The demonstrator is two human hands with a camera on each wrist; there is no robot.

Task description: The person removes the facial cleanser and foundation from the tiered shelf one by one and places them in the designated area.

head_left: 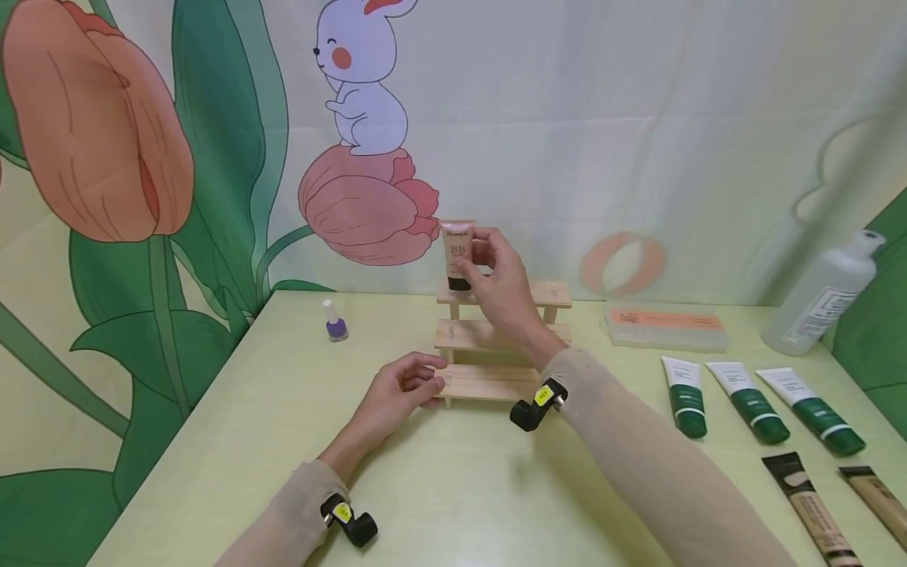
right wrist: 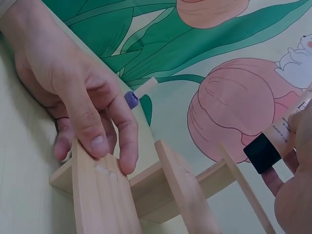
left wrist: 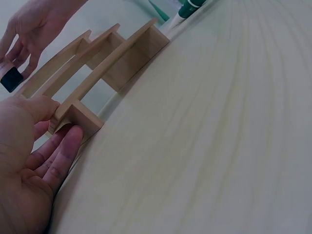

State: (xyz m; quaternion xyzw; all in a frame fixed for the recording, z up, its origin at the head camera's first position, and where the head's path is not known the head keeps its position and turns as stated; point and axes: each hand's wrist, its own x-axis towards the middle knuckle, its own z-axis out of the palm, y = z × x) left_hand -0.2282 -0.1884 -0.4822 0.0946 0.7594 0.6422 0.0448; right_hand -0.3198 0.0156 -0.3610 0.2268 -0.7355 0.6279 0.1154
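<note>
A small three-tier wooden display rack (head_left: 489, 381) stands on the table in front of me. My left hand (head_left: 397, 392) grips the left end of its lowest step, thumb above and fingers curled beneath, as the left wrist view shows. Between thumb and fingers, my right hand (head_left: 505, 285) pinches a pink BB cream tube (head_left: 457, 246) upright, its black cap (right wrist: 263, 153) pointing down. In the head view the cap overlaps the left part of the top step (head_left: 556, 294). The rack's middle step (head_left: 468, 334) is partly hidden by my right wrist.
A purple nail polish bottle (head_left: 336, 324) stands at the back left. To the right are a flat clear case (head_left: 662, 329), a white bottle (head_left: 822, 295), several green-and-white tubes (head_left: 686, 398) and beige tubes with black ends (head_left: 811, 504). A printed curtain (head_left: 510, 118) hangs behind the table.
</note>
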